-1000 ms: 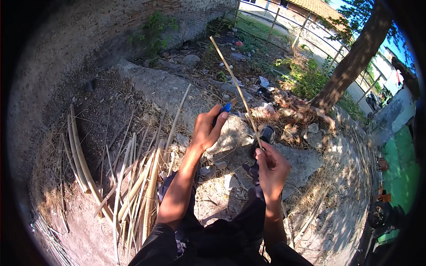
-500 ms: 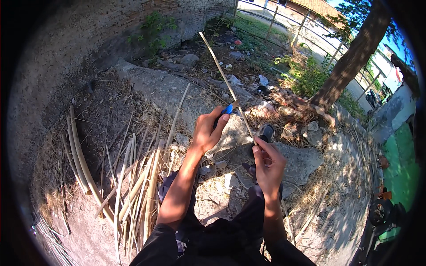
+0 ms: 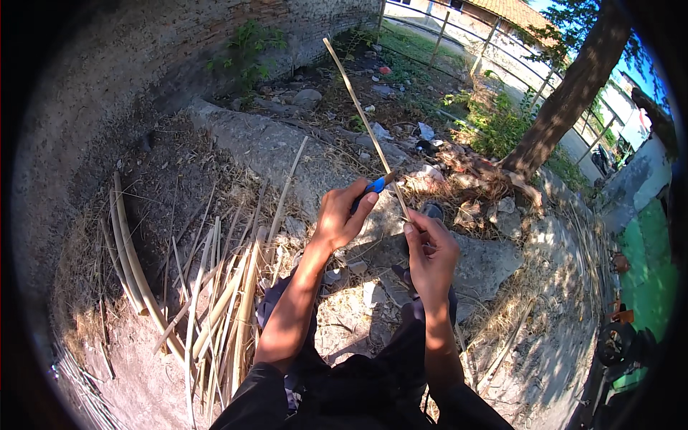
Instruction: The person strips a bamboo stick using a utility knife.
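My left hand [image 3: 340,218] is closed round a knife with a blue handle [image 3: 375,186]. Its short brownish blade [image 3: 389,178] lies against a thin, pale bamboo strip [image 3: 362,111]. The lower end of the strip is pinched between the thumb and fingers of my right hand [image 3: 432,252]. From there it slants up and to the left, its far tip in the air beyond both hands. Below my right hand, a dark shoe [image 3: 432,210] shows in part.
Many cut strips and poles [image 3: 229,308] lie piled on the ground at left, beside curved poles [image 3: 136,251]. A stone slab [image 3: 251,147] runs across ahead. A tree trunk [image 3: 573,89] leans at far right, and a rough wall [image 3: 143,64] stands at left.
The knife has slid a little down the strip toward my right hand. My right hand has risen slightly, and the strip's far tip is a bit higher.
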`<state>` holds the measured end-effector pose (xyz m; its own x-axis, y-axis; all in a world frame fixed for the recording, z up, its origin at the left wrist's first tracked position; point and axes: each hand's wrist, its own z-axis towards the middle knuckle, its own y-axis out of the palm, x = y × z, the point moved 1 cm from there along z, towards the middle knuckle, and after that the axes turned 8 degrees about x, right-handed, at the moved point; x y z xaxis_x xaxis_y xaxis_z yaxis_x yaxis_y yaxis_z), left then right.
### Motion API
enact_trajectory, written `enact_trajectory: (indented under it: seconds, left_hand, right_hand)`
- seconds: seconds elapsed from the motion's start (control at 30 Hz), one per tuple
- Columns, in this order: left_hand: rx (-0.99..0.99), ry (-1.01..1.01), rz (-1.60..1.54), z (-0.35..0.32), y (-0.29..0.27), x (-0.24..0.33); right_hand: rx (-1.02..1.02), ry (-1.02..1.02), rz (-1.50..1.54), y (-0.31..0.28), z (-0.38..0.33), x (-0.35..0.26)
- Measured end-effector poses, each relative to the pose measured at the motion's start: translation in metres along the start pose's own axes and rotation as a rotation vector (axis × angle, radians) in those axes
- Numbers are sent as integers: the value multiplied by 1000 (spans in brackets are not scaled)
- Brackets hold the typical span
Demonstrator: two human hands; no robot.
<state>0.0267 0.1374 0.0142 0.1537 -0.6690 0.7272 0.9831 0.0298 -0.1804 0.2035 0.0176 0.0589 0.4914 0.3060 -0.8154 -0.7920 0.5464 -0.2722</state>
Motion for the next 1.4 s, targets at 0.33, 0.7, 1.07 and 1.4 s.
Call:
enact_trajectory:
  seconds: [0.33, 0.7, 1.07, 1.4]
  left_hand:
    - [29, 45, 49, -5, 7, 5]
    - [84, 16, 126, -3, 7, 6]
    - [159, -32, 173, 8, -8, -1]
    - [85, 14, 282, 9, 14, -7]
  right_hand:
    - [29, 36, 119, 13, 12, 5]
    - [46, 11, 155, 23, 14, 9]
    - [7, -55, 65, 20, -1, 7]
    - [83, -45, -92, -8, -14, 11]
